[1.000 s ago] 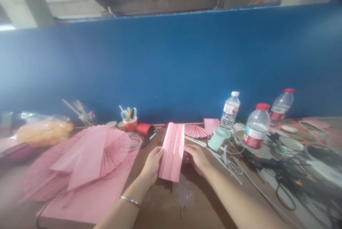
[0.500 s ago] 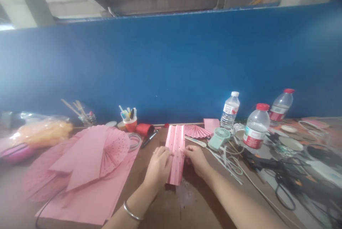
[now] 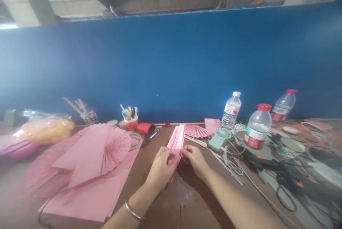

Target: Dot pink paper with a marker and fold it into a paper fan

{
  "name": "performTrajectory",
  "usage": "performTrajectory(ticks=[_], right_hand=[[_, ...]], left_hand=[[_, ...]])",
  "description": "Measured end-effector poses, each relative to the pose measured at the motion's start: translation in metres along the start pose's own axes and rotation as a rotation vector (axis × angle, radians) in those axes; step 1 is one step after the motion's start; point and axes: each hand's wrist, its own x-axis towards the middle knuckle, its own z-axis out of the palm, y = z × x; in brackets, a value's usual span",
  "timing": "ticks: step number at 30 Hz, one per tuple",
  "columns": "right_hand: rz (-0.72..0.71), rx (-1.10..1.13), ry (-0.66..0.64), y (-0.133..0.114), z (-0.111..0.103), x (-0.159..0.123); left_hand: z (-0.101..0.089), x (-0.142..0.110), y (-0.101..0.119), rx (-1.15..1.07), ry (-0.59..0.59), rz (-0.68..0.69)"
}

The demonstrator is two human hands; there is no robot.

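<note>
A pink sheet of pleated paper (image 3: 177,137) with small dark holes or dots stands narrow and folded lengthwise between my hands, over the brown table. My left hand (image 3: 162,164) grips its left side with bent fingers, covering much of the lower part. On the right edge, my right hand (image 3: 194,158) pinches the paper between thumb and fingertips. Just behind it lies a pink pleated paper fan (image 3: 197,131). To the left, more pink fans (image 3: 116,147) and flat pink sheets (image 3: 88,204) are piled together.
A cup of pens (image 3: 131,123), a red thread spool (image 3: 145,128) and a black pen (image 3: 150,138) lie behind my left hand. On the right are a green handheld fan (image 3: 219,138), several bottles (image 3: 258,127) and tangled cables (image 3: 288,175). A blue partition (image 3: 171,65) backs the table.
The pleated paper has become narrower, its left side folded up and inward. My left hand has shifted right and turned over it; my right hand stays at the right edge.
</note>
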Motion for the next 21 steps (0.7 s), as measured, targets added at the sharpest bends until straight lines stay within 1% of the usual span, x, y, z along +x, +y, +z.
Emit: performTrajectory(ticks=[3, 4, 6, 9, 11, 12, 14, 16, 18, 21], right_hand=[[-0.008, -0.052, 0.02, 0.0, 0.0, 0.0], [-0.012, -0.102, 0.03, 0.0, -0.001, 0.0], [-0.058, -0.279, 0.076, 0.0, -0.002, 0.0], [-0.223, -0.613, 0.224, -0.002, -0.005, -0.001], [-0.353, -0.803, 0.275, -0.003, -0.005, -0.003], [-0.409, -0.887, 0.27, -0.005, -0.005, -0.004], [-0.506, -1.031, 0.22, -0.007, -0.003, -0.006], [-0.569, -1.121, 0.162, -0.01, -0.001, -0.009], [-0.624, -1.153, 0.124, -0.014, 0.001, -0.011], [-0.698, -1.153, 0.091, -0.02, 0.003, -0.014]], left_hand=[[0.001, 0.001, -0.004, -0.076, 0.02, -0.031], [0.001, 0.002, -0.006, -0.083, 0.026, -0.038], [0.002, 0.002, -0.012, -0.076, 0.021, -0.059], [0.002, 0.003, -0.017, -0.056, -0.002, -0.127], [0.001, 0.004, -0.018, -0.072, -0.013, -0.172], [0.0, 0.005, -0.019, -0.088, -0.009, -0.192], [-0.002, 0.007, -0.019, -0.135, 0.016, -0.234], [-0.004, 0.01, -0.02, -0.191, 0.037, -0.269], [-0.007, 0.013, -0.022, -0.236, 0.033, -0.289], [-0.011, 0.016, -0.023, -0.267, -0.033, -0.268]])
